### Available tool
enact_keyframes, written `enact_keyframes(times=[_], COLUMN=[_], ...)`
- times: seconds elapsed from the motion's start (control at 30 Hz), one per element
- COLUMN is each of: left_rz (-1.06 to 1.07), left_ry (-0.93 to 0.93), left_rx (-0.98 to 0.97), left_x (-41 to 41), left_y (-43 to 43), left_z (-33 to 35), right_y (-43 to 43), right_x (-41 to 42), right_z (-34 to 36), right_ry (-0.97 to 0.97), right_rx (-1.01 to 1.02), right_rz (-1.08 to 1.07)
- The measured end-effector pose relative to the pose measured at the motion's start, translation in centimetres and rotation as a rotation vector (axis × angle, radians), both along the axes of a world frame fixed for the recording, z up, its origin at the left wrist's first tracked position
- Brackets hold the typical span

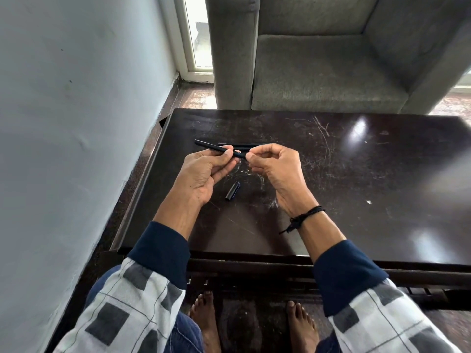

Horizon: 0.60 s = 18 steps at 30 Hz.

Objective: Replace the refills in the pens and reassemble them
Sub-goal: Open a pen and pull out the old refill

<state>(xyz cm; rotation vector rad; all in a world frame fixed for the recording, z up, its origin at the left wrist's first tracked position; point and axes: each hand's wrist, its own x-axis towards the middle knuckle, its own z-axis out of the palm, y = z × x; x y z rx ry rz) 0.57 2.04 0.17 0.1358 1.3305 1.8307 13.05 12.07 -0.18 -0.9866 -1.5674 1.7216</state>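
I'm reading this as a home, a living-room corner — grey upholstered armchair (318,67) set just behind a low dark wooden counter (356,187) with a scratched glossy top. Plain pale painted wall (76,123) on the left, white-framed glass door or window (190,47) in the corner, speckled stone floor (196,98) below it. Bare feet (204,319) on the floor by the counter's near edge — domestic, not a workplace.

One view: a wide-angle camera on the head, facing forward and down. Left hand (204,174) and right hand (275,169) lie near, mid-frame, over the table (369,174); sofa (318,72) at top, wall (76,123) left, feet (204,317) below.
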Motion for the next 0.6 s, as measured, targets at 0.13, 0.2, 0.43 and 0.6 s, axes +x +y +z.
enact_keyframes(times=[0.13,0.2,0.43,0.6], left_rz=[-0.008,-0.010,-0.004,-0.008], left_ry=[-0.002,0.003,0.000,0.005], left_rx=[0.003,-0.002,-0.003,-0.003], left_x=[0.06,0.05,0.03,0.08], left_y=[0.02,0.03,-0.03,-0.02], left_z=[-0.03,-0.06,-0.08,-0.03], right_y=[-0.10,-0.20,-0.14,-0.23], right_x=[0.00,-0.05,-0.06,0.00], right_z=[0.08,0.07,-0.10,-0.05], right_ry=[-0.019,-0.024,-0.018,-0.025], right_rx=[-0.033,-0.008,0.053,-0.003], right_rz=[0.014,0.020,0.030,0.034])
